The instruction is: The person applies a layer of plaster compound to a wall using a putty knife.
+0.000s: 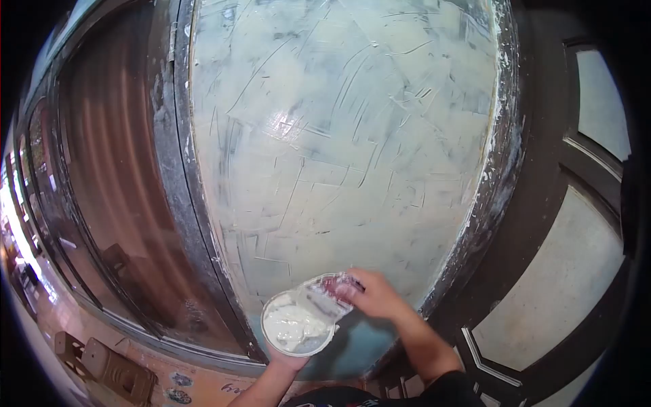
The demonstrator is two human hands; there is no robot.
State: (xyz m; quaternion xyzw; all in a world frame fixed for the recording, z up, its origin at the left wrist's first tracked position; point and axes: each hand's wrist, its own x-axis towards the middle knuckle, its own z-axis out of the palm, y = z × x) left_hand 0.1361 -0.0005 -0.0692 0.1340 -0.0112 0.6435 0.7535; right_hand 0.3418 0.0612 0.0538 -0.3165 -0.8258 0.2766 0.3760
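Note:
My left hand (290, 359) supports a round tub (274, 344) from below; the tub holds thick white paste (293, 325), and most of the fingers are hidden beneath it. At the tub's upper right rim, my right hand (356, 288) is closed on a flat, paste-smeared scraper (325, 300) that overlaps the opening. Behind both hands stands a wall panel (352, 183) coated in uneven whitish paste with ridges and streaks. Its lowest part shows bare blue-green paint (359, 346).
Dark, paste-marked frames (180, 149) border the panel. On the left is a glass window (122, 169) with brown curtains behind it. A brown plastic stool (119, 370) stands at lower left on the tiled floor. To the right is a dark door (542, 169) with pale panels.

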